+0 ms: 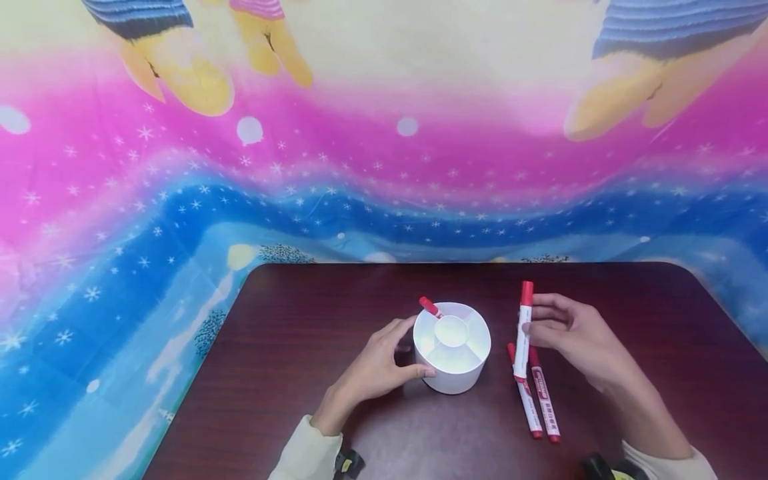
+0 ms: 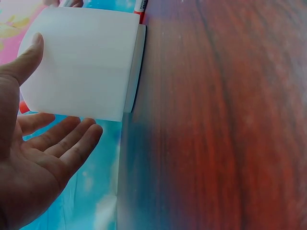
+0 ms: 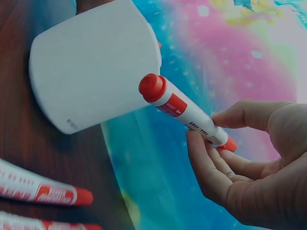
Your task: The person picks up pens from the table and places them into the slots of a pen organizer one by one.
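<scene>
A round white divided pen holder (image 1: 454,382) stands on the table, its compartments arranged around a central cup. My left hand (image 1: 383,363) holds its left side, thumb on the front wall and fingers around the back. One red-capped marker (image 1: 429,307) leans in the back left compartment. To the right of the holder, my right hand (image 1: 579,337) pinches a red-and-white marker (image 3: 189,112) between thumb and fingers, roughly upright in the head view. Below it, two more markers, one left (image 1: 529,413) and one right (image 1: 546,403), lie side by side on the table.
The dark reddish-brown table (image 1: 252,400) has rounded back corners. Behind it hangs a colourful cloth (image 1: 360,153) in pink, blue and cream, reaching down past the table's left and right edges.
</scene>
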Action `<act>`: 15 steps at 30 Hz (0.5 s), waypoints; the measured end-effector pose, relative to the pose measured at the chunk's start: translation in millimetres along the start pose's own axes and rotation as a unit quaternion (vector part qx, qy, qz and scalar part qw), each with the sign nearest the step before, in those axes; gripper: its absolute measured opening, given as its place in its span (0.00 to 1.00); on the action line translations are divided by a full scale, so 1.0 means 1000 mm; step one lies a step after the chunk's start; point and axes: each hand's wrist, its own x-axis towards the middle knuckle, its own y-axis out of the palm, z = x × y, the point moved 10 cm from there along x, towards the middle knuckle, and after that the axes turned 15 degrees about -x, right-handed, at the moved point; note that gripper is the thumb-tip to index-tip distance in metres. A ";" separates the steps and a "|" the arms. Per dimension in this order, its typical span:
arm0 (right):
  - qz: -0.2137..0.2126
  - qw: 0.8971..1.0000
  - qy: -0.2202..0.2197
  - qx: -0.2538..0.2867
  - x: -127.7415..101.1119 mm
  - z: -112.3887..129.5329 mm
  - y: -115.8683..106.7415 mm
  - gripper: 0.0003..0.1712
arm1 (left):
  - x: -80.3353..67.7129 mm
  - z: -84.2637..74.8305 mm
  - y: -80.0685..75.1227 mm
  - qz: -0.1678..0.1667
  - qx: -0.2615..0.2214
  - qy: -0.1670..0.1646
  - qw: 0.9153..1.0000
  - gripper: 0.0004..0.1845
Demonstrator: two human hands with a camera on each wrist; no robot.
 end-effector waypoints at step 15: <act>-0.006 0.999 -0.014 0.032 0.012 0.028 0.004 0.40 | 0.002 0.001 -0.001 -0.001 -0.003 -0.007 1.000 0.52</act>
